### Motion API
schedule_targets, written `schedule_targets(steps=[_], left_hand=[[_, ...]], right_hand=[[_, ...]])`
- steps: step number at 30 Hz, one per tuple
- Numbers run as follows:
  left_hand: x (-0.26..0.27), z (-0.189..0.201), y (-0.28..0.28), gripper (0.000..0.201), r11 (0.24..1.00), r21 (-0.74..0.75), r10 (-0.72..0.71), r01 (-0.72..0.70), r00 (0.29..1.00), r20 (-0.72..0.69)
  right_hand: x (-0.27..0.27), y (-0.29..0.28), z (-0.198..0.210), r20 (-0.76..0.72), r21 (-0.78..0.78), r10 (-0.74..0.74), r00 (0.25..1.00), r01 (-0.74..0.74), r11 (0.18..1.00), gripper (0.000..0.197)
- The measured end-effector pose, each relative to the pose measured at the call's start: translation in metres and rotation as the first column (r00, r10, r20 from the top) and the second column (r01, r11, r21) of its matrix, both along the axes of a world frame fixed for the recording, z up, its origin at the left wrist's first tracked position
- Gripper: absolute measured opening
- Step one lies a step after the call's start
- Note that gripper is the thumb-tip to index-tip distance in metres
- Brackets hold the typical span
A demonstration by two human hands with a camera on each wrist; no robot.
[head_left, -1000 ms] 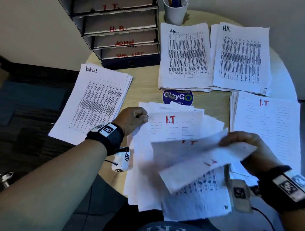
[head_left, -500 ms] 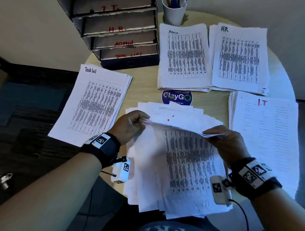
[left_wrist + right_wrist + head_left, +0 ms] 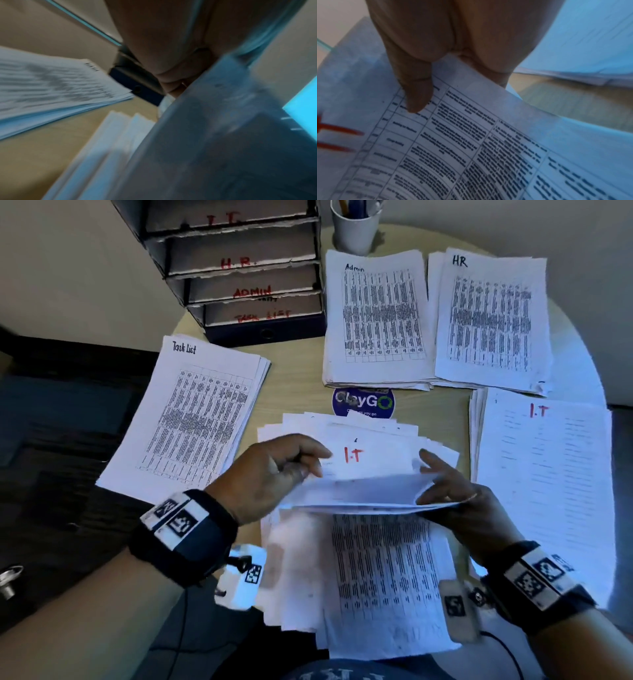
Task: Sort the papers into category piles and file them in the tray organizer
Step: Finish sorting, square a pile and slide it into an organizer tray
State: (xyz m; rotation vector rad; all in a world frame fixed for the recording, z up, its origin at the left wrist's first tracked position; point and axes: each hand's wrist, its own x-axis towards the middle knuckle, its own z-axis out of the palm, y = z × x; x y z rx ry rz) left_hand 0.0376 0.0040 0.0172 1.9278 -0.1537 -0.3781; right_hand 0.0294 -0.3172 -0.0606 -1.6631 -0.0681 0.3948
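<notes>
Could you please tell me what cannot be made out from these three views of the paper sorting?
- Left hand fingertips: head view, tucked behind the lifted sheets; left wrist view too blurred.
- Printed table text on the Admin pile and HR pile: head view, too small.
- Tray organizer top: head view, cut off by the upper edge.
- Labels of sheets beneath the lifted ones: covered.

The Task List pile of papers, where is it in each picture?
Head view: Task List pile lies left on the table, just left of the left hand.
Left wrist view: the same pile fills the left side, blurred.
Right wrist view: not in it.
Shared landmark: the dark blue tray organizer beside the pile.
</notes>
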Motion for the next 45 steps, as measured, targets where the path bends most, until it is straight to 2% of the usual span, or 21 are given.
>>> schedule_targets(steps=[3, 4, 6, 7, 9, 10, 12, 14, 16, 18, 22, 24, 26, 30, 32, 34, 36, 38, 41, 42, 45], left_hand=[[-0.009, 0.014, -0.004, 0.034, 0.987, -0.062, -0.147, 0.147, 0.989, 0.013], [-0.008, 0.012, -0.004, 0.033, 0.987, -0.116, -0.112, 0.109, 0.994, -0.019], [0.004, -0.005, -0.001, 0.029, 0.969, -0.201, 0.119, -0.144, 0.984, -0.132], [0.013, -0.020, 0.001, 0.025, 0.953, -0.148, 0.239, -0.264, 0.957, -0.165], [0.034, -0.047, 0.005, 0.030, 0.949, 0.231, 0.239, -0.216, 0.968, -0.076], [0.041, -0.060, 0.005, 0.044, 0.882, 0.467, 0.094, -0.059, 0.994, -0.051], [0.049, -0.075, -0.003, 0.068, 0.626, 0.756, -0.153, 0.190, 0.981, -0.120], [0.055, -0.084, -0.012, 0.074, 0.501, 0.832, -0.183, 0.239, 0.969, -0.168], [0.058, -0.091, -0.013, 0.061, 0.539, 0.812, -0.141, 0.225, 0.974, -0.177], [0.057, -0.096, -0.007, 0.043, 0.638, 0.742, -0.104, 0.204, 0.978, -0.179], [0.036, -0.078, 0.004, 0.012, 0.878, 0.479, -0.036, -0.006, 0.996, 0.078], [0.020, -0.054, 0.004, 0.010, 0.941, 0.339, -0.062, -0.018, 0.973, 0.222], [-0.001, -0.030, 0.002, 0.008, 0.975, 0.223, -0.084, 0.021, 0.957, 0.278], [-0.032, -0.010, -0.005, 0.010, 0.994, 0.095, -0.079, 0.059, 0.972, 0.221], [-0.033, -0.013, -0.010, 0.009, 0.992, -0.050, 0.119, -0.115, 0.991, 0.067], [-0.026, -0.026, -0.014, 0.017, 0.856, -0.235, 0.414, -0.460, 0.883, -0.219], [-0.021, -0.033, -0.021, 0.028, 0.666, -0.343, 0.459, -0.662, 0.726, -0.512], [-0.026, -0.038, -0.032, 0.039, 0.684, -0.309, 0.411, -0.661, 0.698, -0.586], [-0.043, -0.048, -0.044, 0.068, 0.924, -0.033, 0.329, -0.381, 0.836, -0.440], [-0.046, -0.051, -0.047, 0.063, 0.948, 0.055, 0.309, -0.313, 0.867, -0.392], [-0.045, -0.057, -0.050, 0.032, 0.911, 0.154, 0.413, -0.383, 0.842, -0.347]], right_hand=[[-0.004, 0.005, 0.004, -0.013, 0.043, 0.004, 1.000, -0.004, 0.999, 0.023], [-0.006, 0.004, 0.007, 0.016, -0.016, -0.004, 1.000, 0.004, 1.000, 0.024], [-0.011, 0.000, 0.014, 0.052, -0.057, -0.036, 0.998, 0.039, 0.998, 0.018], [-0.015, -0.002, 0.018, 0.064, -0.040, -0.046, 0.997, 0.049, 0.998, 0.016], [-0.022, -0.006, 0.024, 0.101, -0.059, -0.053, 0.993, 0.059, 0.997, 0.018], [-0.025, -0.007, 0.029, 0.105, -0.084, -0.044, 0.993, 0.053, 0.995, 0.019], [-0.031, -0.011, 0.033, 0.094, -0.045, -0.047, 0.994, 0.052, 0.998, 0.015], [-0.033, -0.015, 0.029, 0.062, 0.003, -0.106, 0.992, 0.106, 0.994, 0.055], [-0.033, -0.016, 0.023, 0.034, 0.037, -0.227, 0.973, 0.226, 0.973, 0.083], [-0.034, -0.017, 0.019, -0.017, 0.122, -0.266, 0.964, 0.266, 0.956, 0.092], [-0.039, -0.023, 0.018, -0.028, 0.015, -0.133, 0.991, 0.133, 0.991, 0.051], [-0.043, -0.022, 0.012, 0.083, -0.050, -0.052, 0.995, 0.057, 0.997, 0.014], [-0.043, -0.023, 0.003, 0.210, -0.149, 0.005, 0.978, 0.027, 0.989, 0.010], [-0.038, -0.016, 0.008, 0.232, -0.212, -0.004, 0.973, 0.055, 0.976, 0.015], [-0.036, -0.006, 0.012, 0.087, -0.154, -0.094, 0.992, 0.107, 0.982, 0.010], [-0.030, 0.001, 0.012, -0.015, -0.151, -0.226, 0.974, 0.221, 0.963, 0.012], [-0.020, 0.005, 0.017, -0.054, -0.119, -0.355, 0.933, 0.347, 0.930, 0.026], [-0.009, 0.013, 0.030, -0.120, -0.053, -0.466, 0.877, 0.463, 0.885, 0.029], [0.009, 0.024, 0.041, -0.082, -0.031, -0.535, 0.841, 0.534, 0.845, 0.041], [0.014, 0.027, 0.041, -0.108, -0.010, -0.543, 0.832, 0.546, 0.838, 0.046], [0.026, 0.032, 0.044, -0.148, -0.015, -0.520, 0.841, 0.524, 0.852, 0.059]])
